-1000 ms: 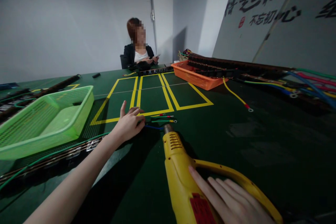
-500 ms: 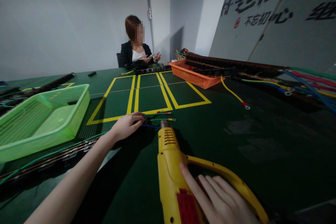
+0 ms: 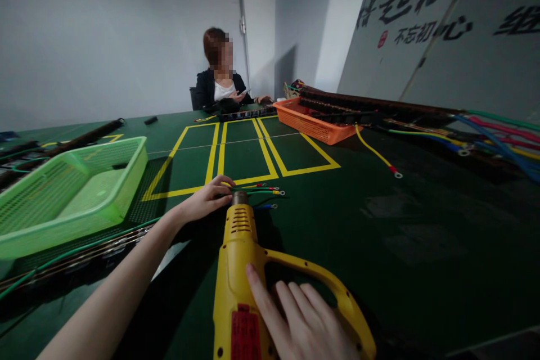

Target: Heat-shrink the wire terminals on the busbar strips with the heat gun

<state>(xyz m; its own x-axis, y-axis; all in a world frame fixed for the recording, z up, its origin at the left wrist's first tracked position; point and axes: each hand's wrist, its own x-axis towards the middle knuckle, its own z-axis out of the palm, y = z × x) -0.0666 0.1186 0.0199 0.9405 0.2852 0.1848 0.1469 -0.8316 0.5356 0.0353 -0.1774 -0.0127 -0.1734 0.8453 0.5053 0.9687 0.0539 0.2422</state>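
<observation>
A yellow heat gun is in my right hand, its fingers wrapped at the handle and the index finger laid along the body. The metal nozzle points away from me, close to the fingertips of my left hand. That hand is closed on a few thin wires low over the green table. Their ends stick out to the right with ring terminals and red, yellow and blue sleeves; the blue terminal lies nearest me. The grip itself is partly hidden behind the fingers.
A green basket stands at left, beside a long dark wire bundle. An orange basket holds dark harnesses at the back right. A yellow wire hangs from it. Another person sits across the table.
The heat gun has moved left with my right hand, its nozzle going from the wire ends toward my left fingers. The blue terminal has come into view. The other person's hand has lowered.
</observation>
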